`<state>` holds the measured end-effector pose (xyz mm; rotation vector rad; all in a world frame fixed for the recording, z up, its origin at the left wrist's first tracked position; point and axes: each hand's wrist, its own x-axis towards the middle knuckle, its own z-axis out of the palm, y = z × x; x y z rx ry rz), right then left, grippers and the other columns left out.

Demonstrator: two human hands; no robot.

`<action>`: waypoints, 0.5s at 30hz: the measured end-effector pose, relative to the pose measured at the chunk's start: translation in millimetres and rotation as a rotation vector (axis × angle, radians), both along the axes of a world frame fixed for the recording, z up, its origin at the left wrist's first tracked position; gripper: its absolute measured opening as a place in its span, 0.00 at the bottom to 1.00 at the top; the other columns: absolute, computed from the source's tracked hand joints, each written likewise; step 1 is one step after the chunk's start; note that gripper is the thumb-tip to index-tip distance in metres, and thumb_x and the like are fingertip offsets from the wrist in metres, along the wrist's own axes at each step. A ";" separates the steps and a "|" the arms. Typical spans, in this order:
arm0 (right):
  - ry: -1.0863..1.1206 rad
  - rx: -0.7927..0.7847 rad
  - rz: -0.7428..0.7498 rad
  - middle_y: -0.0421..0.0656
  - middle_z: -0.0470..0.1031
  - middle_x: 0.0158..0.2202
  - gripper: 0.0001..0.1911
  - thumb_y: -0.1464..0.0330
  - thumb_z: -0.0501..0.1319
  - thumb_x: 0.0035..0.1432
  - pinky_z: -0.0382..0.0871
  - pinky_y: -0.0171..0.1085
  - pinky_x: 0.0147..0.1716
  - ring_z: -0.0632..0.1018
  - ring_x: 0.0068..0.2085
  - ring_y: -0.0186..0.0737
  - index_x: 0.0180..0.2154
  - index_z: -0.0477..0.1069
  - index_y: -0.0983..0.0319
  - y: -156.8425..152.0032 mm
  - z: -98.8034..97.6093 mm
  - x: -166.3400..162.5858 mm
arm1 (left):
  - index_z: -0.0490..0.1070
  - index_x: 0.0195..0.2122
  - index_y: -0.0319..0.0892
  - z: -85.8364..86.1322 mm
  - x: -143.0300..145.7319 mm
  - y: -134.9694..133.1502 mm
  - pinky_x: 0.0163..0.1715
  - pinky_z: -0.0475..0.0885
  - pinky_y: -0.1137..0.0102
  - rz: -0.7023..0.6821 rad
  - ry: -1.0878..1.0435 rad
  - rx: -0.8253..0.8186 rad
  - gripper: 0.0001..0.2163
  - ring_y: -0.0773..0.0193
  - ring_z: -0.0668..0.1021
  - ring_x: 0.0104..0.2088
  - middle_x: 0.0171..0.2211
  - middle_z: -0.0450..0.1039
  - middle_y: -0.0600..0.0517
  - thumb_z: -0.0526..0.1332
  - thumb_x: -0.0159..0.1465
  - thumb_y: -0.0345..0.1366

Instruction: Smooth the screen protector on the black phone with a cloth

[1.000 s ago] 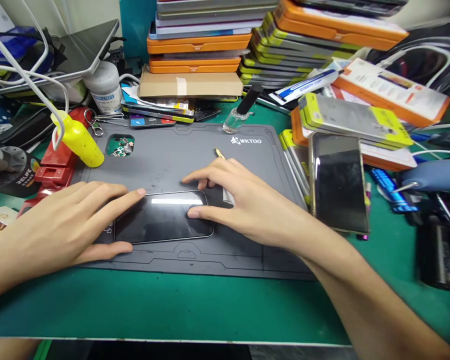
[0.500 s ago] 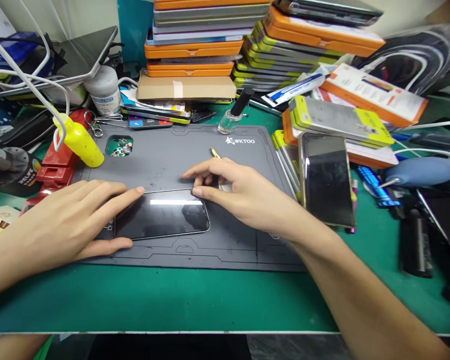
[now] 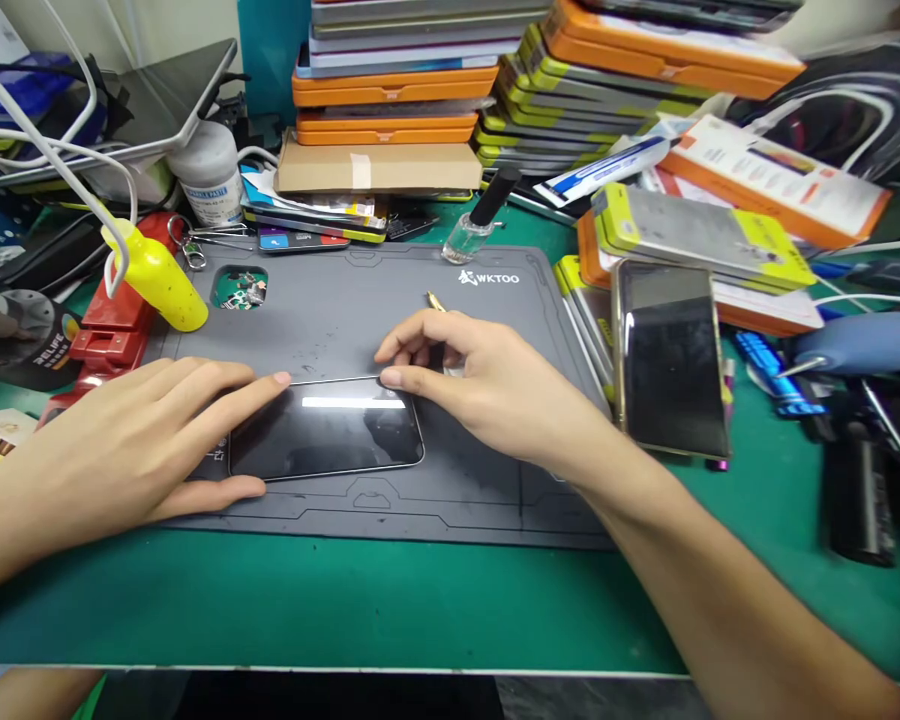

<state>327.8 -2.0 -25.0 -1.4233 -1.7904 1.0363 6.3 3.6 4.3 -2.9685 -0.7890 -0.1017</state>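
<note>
A black-screened smartphone [image 3: 326, 440] lies flat on the grey work mat [image 3: 487, 510]. My left hand [image 3: 146, 435] spans its left end, index fingertip on the far edge and thumb along the near edge. Over the phone's far right corner, my right hand [image 3: 469, 375] is curled, with its thumb tip touching the edge. The right index tip is bent close to the thumb; anything between them is too small to make out. Behind the right hand, a gold-tipped tool [image 3: 435, 301] pokes out, mostly hidden.
Left of the mat are a yellow bottle [image 3: 157, 275] and a red clamp-like tool [image 3: 116, 330]. A glass bottle with a black cap [image 3: 469, 237] stands at the mat's back edge. Another phone [image 3: 671, 360] leans at the right, beside stacked boxes [image 3: 697, 235] and a blue blower [image 3: 862, 342].
My right index finger has curled in from a straighter pose, and the hand has shifted slightly along the phone's far edge. My left hand keeps its place. The view has turned slightly.
</note>
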 end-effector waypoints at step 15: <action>-0.146 0.104 0.155 0.40 0.80 0.43 0.12 0.59 0.72 0.62 0.50 0.64 0.74 0.80 0.47 0.47 0.45 0.78 0.54 -1.1 0.9 8.4 | 0.56 0.74 0.34 3.8 1.2 -2.9 0.47 0.81 0.44 -0.028 0.117 0.053 0.30 0.37 0.82 0.51 0.61 0.74 0.32 0.47 0.80 0.52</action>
